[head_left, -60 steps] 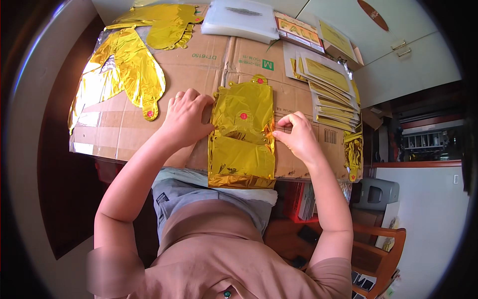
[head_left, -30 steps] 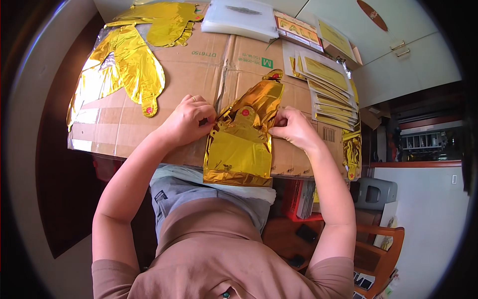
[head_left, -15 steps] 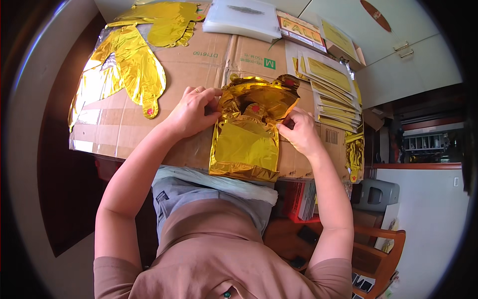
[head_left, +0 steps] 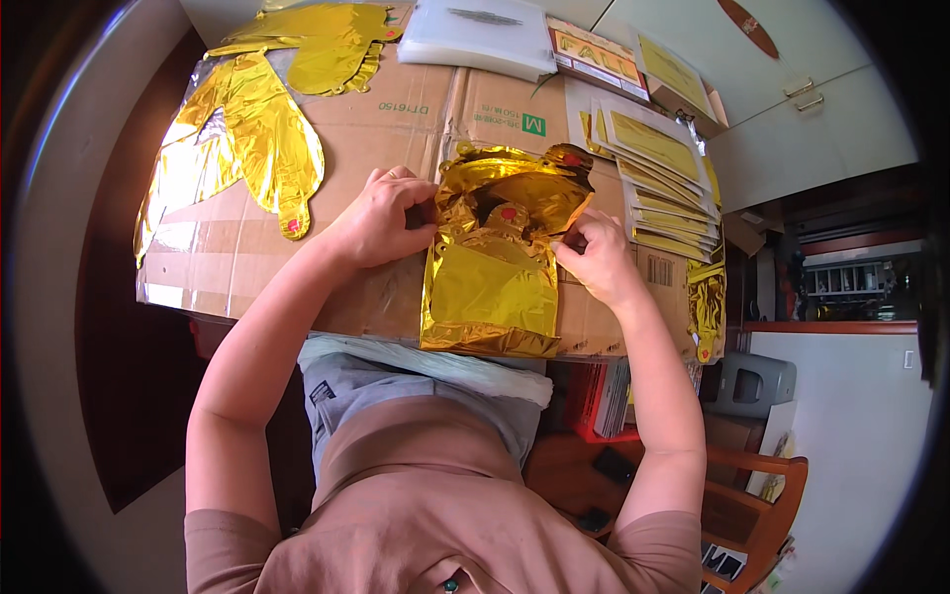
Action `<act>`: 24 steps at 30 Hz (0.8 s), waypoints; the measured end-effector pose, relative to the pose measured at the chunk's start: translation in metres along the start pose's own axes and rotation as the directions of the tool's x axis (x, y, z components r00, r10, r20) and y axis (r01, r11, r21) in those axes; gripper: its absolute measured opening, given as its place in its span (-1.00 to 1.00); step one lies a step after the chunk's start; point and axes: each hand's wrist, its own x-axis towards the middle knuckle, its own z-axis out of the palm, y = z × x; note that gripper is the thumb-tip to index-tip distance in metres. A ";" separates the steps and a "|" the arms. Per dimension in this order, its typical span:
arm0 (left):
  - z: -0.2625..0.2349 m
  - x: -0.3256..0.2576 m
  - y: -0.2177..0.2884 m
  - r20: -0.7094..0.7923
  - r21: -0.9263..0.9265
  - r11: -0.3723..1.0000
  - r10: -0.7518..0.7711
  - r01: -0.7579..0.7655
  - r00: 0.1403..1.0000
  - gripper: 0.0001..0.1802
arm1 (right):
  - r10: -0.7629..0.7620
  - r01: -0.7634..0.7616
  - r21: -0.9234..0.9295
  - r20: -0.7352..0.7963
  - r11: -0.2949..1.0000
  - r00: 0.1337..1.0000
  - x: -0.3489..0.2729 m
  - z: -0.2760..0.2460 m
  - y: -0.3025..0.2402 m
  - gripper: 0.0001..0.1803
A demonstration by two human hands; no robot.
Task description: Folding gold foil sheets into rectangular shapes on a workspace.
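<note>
A gold foil balloon (head_left: 492, 287), flat and partly folded, lies before me at the front edge of the cardboard-covered table. Its lower part is a smooth rectangle; the far part is crumpled and raised, with a red spot in the middle. My left hand (head_left: 391, 220) pinches the balloon's left edge between thumb and fingers. On the opposite side, my right hand (head_left: 597, 252) grips the right edge in the same way. Both hands are closed, and the fingertips are partly hidden by the foil.
Other flat gold foil balloons (head_left: 262, 144) lie at the left and far left. A stack of clear plastic bags (head_left: 478, 40) sits at the back beside a printed box (head_left: 597, 54). Packed gold foil pieces (head_left: 668, 183) overlap along the right side, with a small crumpled one (head_left: 706, 307) nearer me.
Both hands keep their hold on the balloon's edges. The raised far part of the foil has shifted slightly; otherwise little differs.
</note>
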 end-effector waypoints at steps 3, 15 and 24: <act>0.002 0.001 -0.001 0.001 0.019 1.000 -0.001 0.001 1.000 -0.76 | -0.026 0.026 -0.006 -0.015 1.000 1.000 -0.001 0.000 0.000 -0.83; 0.005 -0.002 -0.006 -0.025 0.082 0.987 0.137 -0.135 0.990 -0.76 | -0.310 0.308 -0.036 -0.156 0.951 0.938 -0.001 0.004 0.008 -0.69; 0.006 -0.001 0.007 -0.077 0.086 0.994 0.078 -0.072 0.994 -0.43 | -0.282 0.288 0.022 -0.141 0.957 0.949 -0.001 0.003 0.005 -0.71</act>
